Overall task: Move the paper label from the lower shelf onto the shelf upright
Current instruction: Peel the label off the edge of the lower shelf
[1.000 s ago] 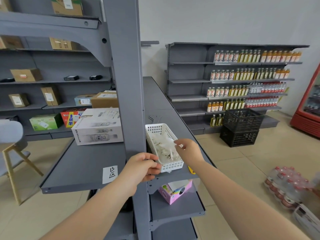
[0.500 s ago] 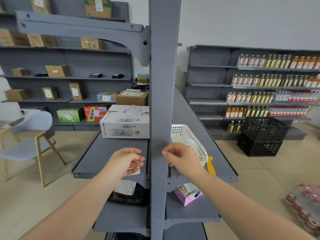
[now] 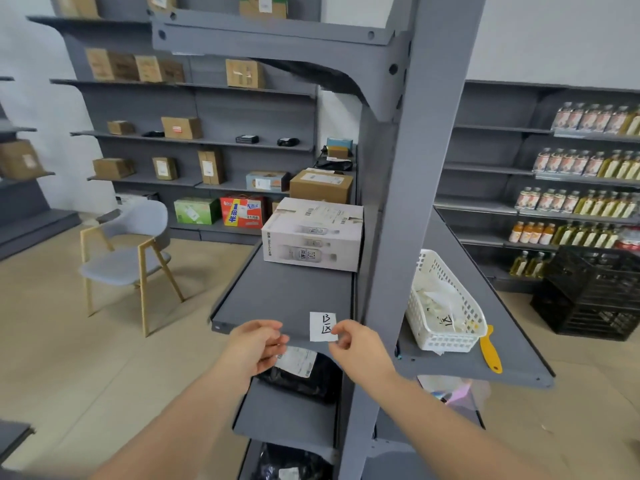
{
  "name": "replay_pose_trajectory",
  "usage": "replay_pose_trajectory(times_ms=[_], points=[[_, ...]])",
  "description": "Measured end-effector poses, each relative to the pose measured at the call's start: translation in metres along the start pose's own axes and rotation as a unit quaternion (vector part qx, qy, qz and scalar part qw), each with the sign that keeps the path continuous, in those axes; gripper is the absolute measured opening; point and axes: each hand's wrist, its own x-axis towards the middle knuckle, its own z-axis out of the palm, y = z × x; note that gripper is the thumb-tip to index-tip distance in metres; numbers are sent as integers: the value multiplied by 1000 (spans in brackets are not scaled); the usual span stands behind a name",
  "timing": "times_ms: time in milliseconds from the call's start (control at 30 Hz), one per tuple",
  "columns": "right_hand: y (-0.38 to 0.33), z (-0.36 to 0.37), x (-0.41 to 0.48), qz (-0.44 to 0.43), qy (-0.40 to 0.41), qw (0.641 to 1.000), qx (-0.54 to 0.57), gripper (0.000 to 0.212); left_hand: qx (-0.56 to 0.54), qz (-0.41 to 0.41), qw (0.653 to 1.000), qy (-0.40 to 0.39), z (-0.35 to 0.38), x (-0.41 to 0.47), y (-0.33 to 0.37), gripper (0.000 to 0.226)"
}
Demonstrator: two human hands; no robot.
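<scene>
Moved off the upright (image 3: 398, 258) to the shelf edge; right hand (image 3: 356, 344) pinching paper label (image 3: 322, 326) at its 4 o'clock corner, label flat on grey shelf (image 3: 277, 299); left hand (image 3: 256, 344) curled narrow at 9 o'clock, holding nothing seen.

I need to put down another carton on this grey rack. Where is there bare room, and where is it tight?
Free: the shelf stretch between the white carton and the paper label, out to its left edge. Crowded: the front lip, where the right hand pinches the label beside the left hand; right of the upright, the white basket and yellow scraper fill the near end.
</scene>
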Motion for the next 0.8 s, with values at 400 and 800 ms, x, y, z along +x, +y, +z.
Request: replay_pose_trajectory(times_ms=[400, 800], points=[[-1, 25, 2, -20, -14, 982, -188, 48, 41, -54, 997, -25, 16, 25, -33, 6], [-5, 16, -14, -33, -16, 989, -140, 40, 34, -63, 995, -65, 35, 18, -29, 9]])
